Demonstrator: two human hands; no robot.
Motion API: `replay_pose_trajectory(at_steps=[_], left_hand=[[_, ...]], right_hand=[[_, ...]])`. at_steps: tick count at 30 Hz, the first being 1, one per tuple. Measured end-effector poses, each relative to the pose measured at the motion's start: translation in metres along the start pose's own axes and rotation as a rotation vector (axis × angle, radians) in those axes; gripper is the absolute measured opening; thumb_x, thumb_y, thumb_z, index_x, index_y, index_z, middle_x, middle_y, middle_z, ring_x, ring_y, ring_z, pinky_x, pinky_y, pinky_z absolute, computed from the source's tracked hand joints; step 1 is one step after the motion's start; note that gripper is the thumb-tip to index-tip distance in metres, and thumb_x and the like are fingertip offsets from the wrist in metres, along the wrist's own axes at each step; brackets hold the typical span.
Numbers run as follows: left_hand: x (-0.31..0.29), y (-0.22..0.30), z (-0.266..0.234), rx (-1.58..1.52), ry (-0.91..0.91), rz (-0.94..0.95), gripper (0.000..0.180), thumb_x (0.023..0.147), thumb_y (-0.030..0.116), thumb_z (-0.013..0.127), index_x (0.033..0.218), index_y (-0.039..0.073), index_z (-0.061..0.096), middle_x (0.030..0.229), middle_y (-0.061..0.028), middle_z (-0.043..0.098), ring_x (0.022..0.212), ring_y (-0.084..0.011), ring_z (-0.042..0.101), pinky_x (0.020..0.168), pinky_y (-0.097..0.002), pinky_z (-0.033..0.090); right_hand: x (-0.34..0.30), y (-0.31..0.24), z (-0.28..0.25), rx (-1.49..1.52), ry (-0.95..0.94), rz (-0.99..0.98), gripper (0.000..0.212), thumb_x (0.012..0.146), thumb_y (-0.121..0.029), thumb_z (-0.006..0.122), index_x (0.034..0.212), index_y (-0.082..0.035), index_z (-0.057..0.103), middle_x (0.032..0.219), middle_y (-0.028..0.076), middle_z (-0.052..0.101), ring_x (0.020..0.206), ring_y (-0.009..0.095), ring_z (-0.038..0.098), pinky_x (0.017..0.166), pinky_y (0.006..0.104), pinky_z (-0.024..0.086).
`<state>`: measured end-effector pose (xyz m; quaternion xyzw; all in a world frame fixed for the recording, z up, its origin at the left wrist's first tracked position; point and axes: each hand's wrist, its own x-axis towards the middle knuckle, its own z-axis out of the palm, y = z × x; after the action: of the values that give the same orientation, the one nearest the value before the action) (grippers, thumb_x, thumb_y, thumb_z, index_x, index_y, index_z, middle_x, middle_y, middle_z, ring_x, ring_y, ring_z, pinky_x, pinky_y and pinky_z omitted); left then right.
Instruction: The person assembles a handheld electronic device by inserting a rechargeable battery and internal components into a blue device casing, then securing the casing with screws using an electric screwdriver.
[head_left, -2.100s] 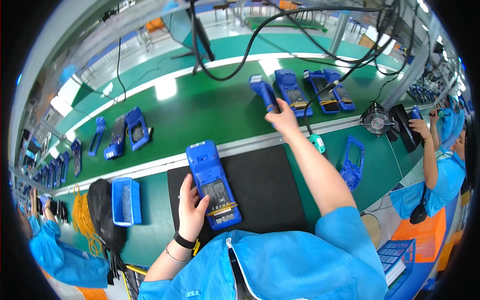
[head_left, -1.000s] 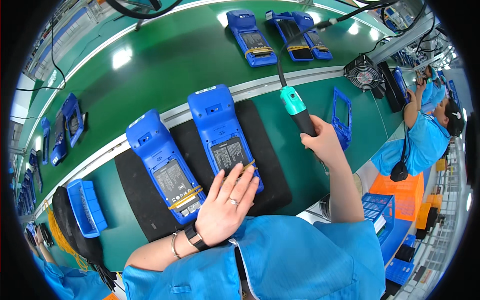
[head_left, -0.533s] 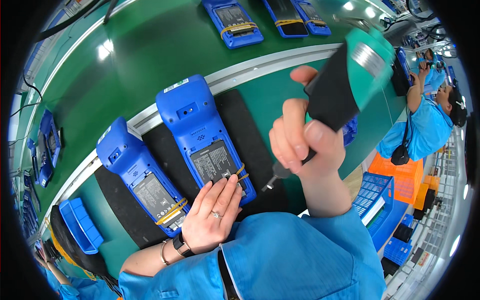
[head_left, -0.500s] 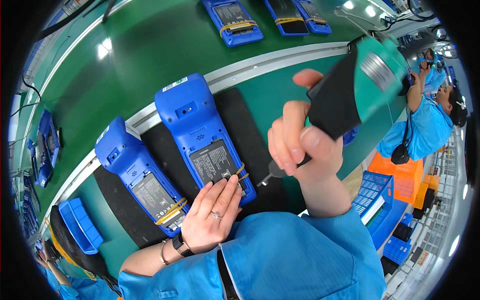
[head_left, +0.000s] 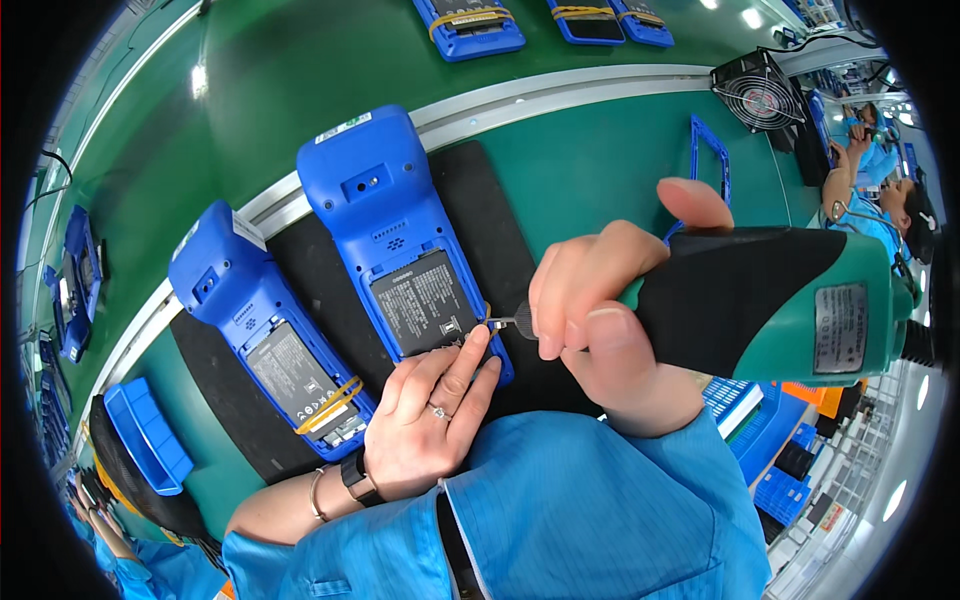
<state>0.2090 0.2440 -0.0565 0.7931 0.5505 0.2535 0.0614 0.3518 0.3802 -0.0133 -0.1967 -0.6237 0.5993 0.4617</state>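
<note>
My right hand [head_left: 620, 310] is closed around a green and black electric screwdriver [head_left: 770, 300], tilted nearly level. Its bit meets the lower right edge of a blue handheld terminal [head_left: 375, 210], by the fingertips of my left hand [head_left: 430, 415]. That hand lies with fingers stretched over the terminal's lower end, partly hiding it. A black battery [head_left: 420, 300] shows in the terminal's open back. To its left lies a second blue terminal [head_left: 240, 290], face down, with a yellow rubber band [head_left: 330, 405] around its lower part. Both rest on a black mat [head_left: 470, 200].
Several banded blue terminals [head_left: 470, 30] lie beyond the metal rail [head_left: 560, 90]. A blue bin [head_left: 148, 435] stands at left, a small fan [head_left: 758, 95] at far right, near a blue frame [head_left: 710, 150]. Other people in blue [head_left: 865, 215] work at right.
My right hand has swung the screwdriver down from a raised, steep hold to nearly level, bringing its bit onto the terminal's edge. My left hand stays on the terminal. The view has shifted slightly.
</note>
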Motion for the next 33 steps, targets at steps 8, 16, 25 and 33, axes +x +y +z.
replay_pose_trajectory(at_steps=[8, 16, 25, 33], left_hand=[[-0.001, -0.001, -0.002, -0.038, -0.014, 0.0, 0.039, 0.067, 0.006, 0.062, 0.105, -0.002, 0.067, 0.125, -0.0171, 0.059, 0.101, -0.0231, 0.055, 0.085, -0.0344, 0.048], [0.0, -0.002, -0.008, -0.075, -0.034, -0.012, 0.039, 0.067, 0.006, 0.062, 0.104, -0.003, 0.066, 0.125, -0.0185, 0.058, 0.1, -0.0237, 0.057, 0.084, -0.0341, 0.049], [-0.003, -0.001, -0.002, -0.052, 0.007, -0.002, 0.04, 0.067, 0.007, 0.062, 0.105, -0.004, 0.065, 0.126, -0.0188, 0.057, 0.1, -0.0242, 0.056, 0.084, -0.0348, 0.049], [-0.004, 0.001, 0.0, -0.042, 0.043, -0.008, 0.041, 0.066, 0.005, 0.063, 0.105, -0.005, 0.065, 0.126, -0.0192, 0.057, 0.099, -0.0252, 0.057, 0.082, -0.0344, 0.05]], right_hand=[[0.008, -0.006, 0.004, -0.189, -0.133, 0.094, 0.043, 0.09, -0.015, 0.06, 0.12, -0.005, 0.031, 0.068, 0.002, 0.054, 0.059, 0.016, 0.057, 0.069, 0.0289, 0.046], [0.003, 0.001, 0.013, -0.045, -0.181, 0.029, 0.037, 0.087, 0.005, 0.05, 0.115, -0.01, 0.032, 0.073, 0.005, 0.055, 0.061, 0.016, 0.056, 0.064, 0.0314, 0.046], [0.012, -0.002, 0.012, -0.296, -0.266, 0.009, 0.033, 0.087, 0.008, 0.05, 0.109, -0.01, 0.032, 0.069, 0.006, 0.052, 0.054, 0.016, 0.05, 0.057, 0.0328, 0.045], [0.005, -0.012, 0.01, -0.426, -0.228, 0.009, 0.029, 0.09, 0.001, 0.052, 0.107, -0.011, 0.032, 0.068, 0.005, 0.051, 0.052, 0.016, 0.049, 0.055, 0.0323, 0.044]])
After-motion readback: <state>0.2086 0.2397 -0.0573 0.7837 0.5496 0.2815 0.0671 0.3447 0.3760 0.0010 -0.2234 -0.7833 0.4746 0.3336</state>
